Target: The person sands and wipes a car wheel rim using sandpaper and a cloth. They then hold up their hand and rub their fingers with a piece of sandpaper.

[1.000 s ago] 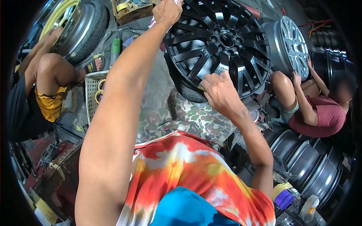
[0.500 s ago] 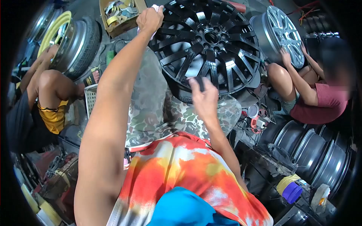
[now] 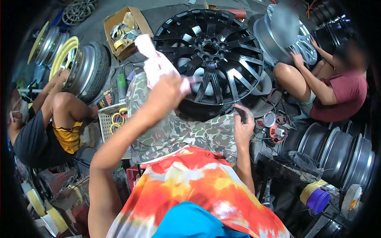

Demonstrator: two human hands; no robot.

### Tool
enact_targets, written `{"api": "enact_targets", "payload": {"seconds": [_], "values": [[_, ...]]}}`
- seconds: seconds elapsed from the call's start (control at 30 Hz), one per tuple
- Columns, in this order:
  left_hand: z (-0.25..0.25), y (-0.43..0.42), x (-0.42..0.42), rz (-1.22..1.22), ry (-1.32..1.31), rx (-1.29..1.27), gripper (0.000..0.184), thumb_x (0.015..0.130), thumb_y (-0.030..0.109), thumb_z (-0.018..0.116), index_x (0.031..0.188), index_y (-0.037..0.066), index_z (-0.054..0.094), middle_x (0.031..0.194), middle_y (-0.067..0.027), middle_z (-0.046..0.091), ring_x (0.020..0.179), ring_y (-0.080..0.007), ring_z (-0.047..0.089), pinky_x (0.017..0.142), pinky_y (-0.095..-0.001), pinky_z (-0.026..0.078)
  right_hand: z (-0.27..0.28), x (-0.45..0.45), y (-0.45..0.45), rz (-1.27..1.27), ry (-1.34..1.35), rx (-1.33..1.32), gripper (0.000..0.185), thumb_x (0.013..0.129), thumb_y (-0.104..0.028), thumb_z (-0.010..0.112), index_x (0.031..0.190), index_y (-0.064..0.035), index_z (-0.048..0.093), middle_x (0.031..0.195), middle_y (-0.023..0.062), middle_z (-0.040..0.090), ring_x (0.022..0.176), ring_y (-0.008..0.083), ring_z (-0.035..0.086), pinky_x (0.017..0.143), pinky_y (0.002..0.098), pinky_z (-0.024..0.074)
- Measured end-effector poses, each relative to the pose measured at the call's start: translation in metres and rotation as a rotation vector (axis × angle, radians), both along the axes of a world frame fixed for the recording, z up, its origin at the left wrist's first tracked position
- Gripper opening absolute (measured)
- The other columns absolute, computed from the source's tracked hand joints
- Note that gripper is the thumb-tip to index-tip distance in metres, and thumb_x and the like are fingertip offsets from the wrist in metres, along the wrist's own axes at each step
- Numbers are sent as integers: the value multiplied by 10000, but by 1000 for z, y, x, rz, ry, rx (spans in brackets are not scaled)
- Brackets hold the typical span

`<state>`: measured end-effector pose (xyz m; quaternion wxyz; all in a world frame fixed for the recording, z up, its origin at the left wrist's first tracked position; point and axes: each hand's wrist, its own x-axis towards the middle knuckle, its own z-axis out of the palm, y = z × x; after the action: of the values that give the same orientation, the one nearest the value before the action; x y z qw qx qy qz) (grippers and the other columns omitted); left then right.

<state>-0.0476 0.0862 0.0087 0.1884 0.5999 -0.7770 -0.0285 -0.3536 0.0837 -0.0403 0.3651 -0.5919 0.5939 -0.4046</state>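
A glossy black multi-spoke wheel rim [image 3: 210, 49] lies face up in front of me, against my camouflage-clad legs. My left hand [image 3: 166, 93], blurred by motion, is closed on a pale pink cloth [image 3: 152, 59] over the rim's near left side. Part of the cloth hangs up and to the left of the hand. My right hand [image 3: 244, 127] is at the near right edge of the rim. Its thumb and fingers are closed around a small dark pad [image 3: 240, 114], whose exact kind I cannot make out.
A cardboard box [image 3: 127, 31] of tape rolls and scraps stands at upper left. Co-workers sit on both sides, one by a tyred wheel [image 3: 93, 71], one holding a silver rim [image 3: 303, 47]. A red power tool [image 3: 278, 133] and stacked rims [image 3: 333, 150] are at right.
My left hand has come down and toward me from the rim's far left edge, bringing the cloth. My right hand has shifted right and slightly down, off the spokes to the near right edge.
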Motion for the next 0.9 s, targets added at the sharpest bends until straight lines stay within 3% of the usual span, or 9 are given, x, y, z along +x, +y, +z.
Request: {"api": "enact_targets", "payload": {"seconds": [0.1, 0.2, 0.4, 0.53, 0.6, 0.67, 0.83, 0.87, 0.9], "values": [[-38, 30, -28, -143, -215, -201, 268, 899, 157, 668, 1107, -12, 684, 1117, -155, 605, 1066, -315, 593, 853, -427, 497, -11, 0, 3, 78, -72, -114, 245, 913, 23, 632, 1126, -9, 747, 1021, 75, 731, 886, 147, 659, 800, 288, 519], [-48, 38, -54, 57, -207, 9, 240, 870, 109, 650, 1075, -12, 684, 1115, -143, 549, 1075, -302, 563, 846, -421, 494, -4, -7, 8, 158, -56, -221, 229, 909, 27, 635, 1107, -1, 744, 1033, 114, 739, 915, 194, 698, 834, 312, 534], [-46, 34, -59, 117, 134, 93, 285, 866, 81, 666, 1131, -19, 685, 1108, -170, 544, 1042, -320, 589, 828, -426, 505, -3, -25, 9, 102, -23, -196, 221, 901, 34, 636, 1089, 7, 750, 1058, 146, 754, 980, 242, 728, 882, 338, 553], [-34, 36, -33, -104, -61, 24, 394, 813, 30, 696, 1205, -3, 668, 1117, -161, 571, 1036, -340, 613, 844, -449, 517, -7, -25, 11, 92, -71, -125, 191, 894, 26, 647, 1059, 9, 743, 1057, 156, 755, 984, 293, 734, 888, 377, 563], [-31, 29, -22, -164, -191, 30, 427, 798, 54, 683, 1223, 21, 659, 1128, -140, 573, 1022, -314, 615, 832, -436, 518, -6, -27, 12, 66, 42, -248, 205, 885, 22, 659, 1070, -2, 747, 1058, 168, 749, 989, 321, 731, 881, 397, 564], [-27, 26, -28, -115, -400, 22, 234, 868, 130, 650, 1066, 9, 680, 1114, -111, 563, 1059, -252, 613, 790, -383, 524, -2, -33, 16, 20, 61, -319, 220, 881, 13, 671, 1084, -13, 753, 1055, 176, 745, 982, 340, 728, 868, 404, 563], [-35, 24, -54, -27, -90, 80, 98, 819, 48, 700, 889, -21, 688, 1070, -178, 548, 898, -332, 655, 755, -443, 566, -19, -54, 24, -66, -7, -225, 200, 928, -36, 671, 1102, 8, 758, 1006, 150, 749, 920, 270, 724, 857, 341, 551], [-23, 26, -59, 26, -73, 234, 224, 801, 92, 751, 990, -15, 694, 1090, -200, 549, 981, -399, 654, 806, -488, 579, -21, -55, 25, -68, -4, -224, 187, 937, -50, 672, 1090, 18, 755, 975, 153, 745, 881, 271, 716, 838, 345, 549], [-25, 25, -50, -6, -25, 209, 222, 800, 90, 746, 998, -1, 708, 1094, -198, 551, 981, -390, 656, 796, -485, 582, -22, -57, 25, -68, 5, -220, 179, 946, -63, 674, 1078, 29, 753, 944, 155, 741, 841, 272, 709, 818, 350, 547]]}}
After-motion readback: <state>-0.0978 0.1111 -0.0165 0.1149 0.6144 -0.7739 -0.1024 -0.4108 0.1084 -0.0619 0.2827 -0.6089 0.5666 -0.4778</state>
